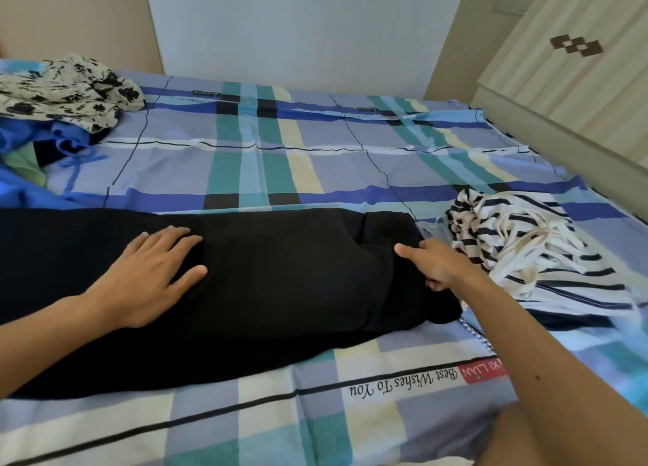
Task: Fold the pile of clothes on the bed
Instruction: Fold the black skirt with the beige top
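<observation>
Black garment (280, 272) stretched across the bed (280, 171), end about to be folded
Left hand (154, 272) lies flat, fingers spread, pinning the middle; right hand (438, 265) curls its fingers round the right end. Better to use the palm as anchor and carry the gripped end over evenly, edges aligned. Cloth looks smooth, long and narrow.

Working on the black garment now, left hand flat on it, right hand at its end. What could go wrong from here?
1. The striped top lies bunched against the right hand, its loose strips close to the end of the black garment; lifting that end might drag the top along.
2. The left hand presses only the middle, and the garment's left part runs out of view, so the fold may come out crooked.
</observation>
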The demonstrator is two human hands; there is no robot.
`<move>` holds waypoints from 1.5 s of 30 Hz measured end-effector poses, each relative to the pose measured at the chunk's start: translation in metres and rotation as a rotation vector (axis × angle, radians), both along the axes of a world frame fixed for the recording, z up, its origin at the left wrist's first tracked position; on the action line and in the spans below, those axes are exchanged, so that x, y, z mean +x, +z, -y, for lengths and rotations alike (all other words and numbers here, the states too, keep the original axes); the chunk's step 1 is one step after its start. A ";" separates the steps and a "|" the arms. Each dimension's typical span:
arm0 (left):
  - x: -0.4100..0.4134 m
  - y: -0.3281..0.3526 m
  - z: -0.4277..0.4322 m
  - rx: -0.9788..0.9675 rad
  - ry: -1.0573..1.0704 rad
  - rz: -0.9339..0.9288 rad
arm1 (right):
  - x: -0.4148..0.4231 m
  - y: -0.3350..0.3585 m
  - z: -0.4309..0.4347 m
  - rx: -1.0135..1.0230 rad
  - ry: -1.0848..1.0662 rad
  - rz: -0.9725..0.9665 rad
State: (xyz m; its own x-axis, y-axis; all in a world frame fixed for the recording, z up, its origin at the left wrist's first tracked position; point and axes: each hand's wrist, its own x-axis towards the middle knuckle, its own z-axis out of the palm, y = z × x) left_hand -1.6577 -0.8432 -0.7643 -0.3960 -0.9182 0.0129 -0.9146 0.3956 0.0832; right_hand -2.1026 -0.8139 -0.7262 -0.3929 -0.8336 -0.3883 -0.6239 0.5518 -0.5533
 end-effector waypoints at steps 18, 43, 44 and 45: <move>-0.022 0.015 0.019 0.093 0.048 -0.162 | -0.003 -0.025 0.082 -0.466 -0.073 -0.124; -0.088 0.017 0.005 -0.136 -0.204 -0.169 | 0.010 0.014 0.029 -0.175 0.087 -0.347; -0.101 0.019 -0.008 -0.103 -0.275 -0.175 | 0.013 0.018 0.020 -0.161 0.114 -0.386; -0.112 0.020 -0.020 -0.065 -0.344 -0.169 | 0.013 0.020 0.011 -0.147 0.133 -0.407</move>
